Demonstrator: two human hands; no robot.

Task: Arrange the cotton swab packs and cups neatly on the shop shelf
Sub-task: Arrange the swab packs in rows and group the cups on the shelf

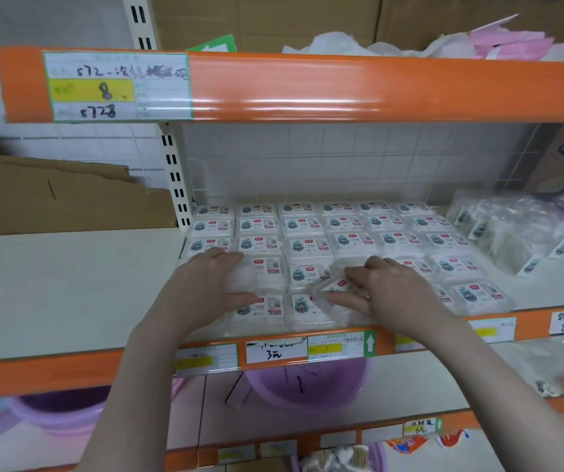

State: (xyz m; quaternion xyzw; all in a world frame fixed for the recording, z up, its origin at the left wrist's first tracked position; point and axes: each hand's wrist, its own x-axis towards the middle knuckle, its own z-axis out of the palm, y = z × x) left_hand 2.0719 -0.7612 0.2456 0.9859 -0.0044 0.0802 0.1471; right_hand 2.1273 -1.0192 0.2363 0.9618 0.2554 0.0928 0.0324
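Several clear cotton swab packs (pixel 350 240) with white labels lie in neat rows on the middle shelf (pixel 69 284). My left hand (pixel 205 277) grips one pack (pixel 250 277) in the left column near the front. My right hand (pixel 386 291) pinches a tilted pack (pixel 333 287) above the front rows. At the right of the shelf, more packs in loose clear plastic (pixel 512 233) form a heap. I see no cups that I can make out.
The orange upper shelf edge (pixel 342 90) with a price label hangs above. Orange price strips (pixel 273 350) line the shelf front. Purple basins (pixel 308 386) sit on the shelf below. Flattened cardboard (pixel 52 195) leans at the left.
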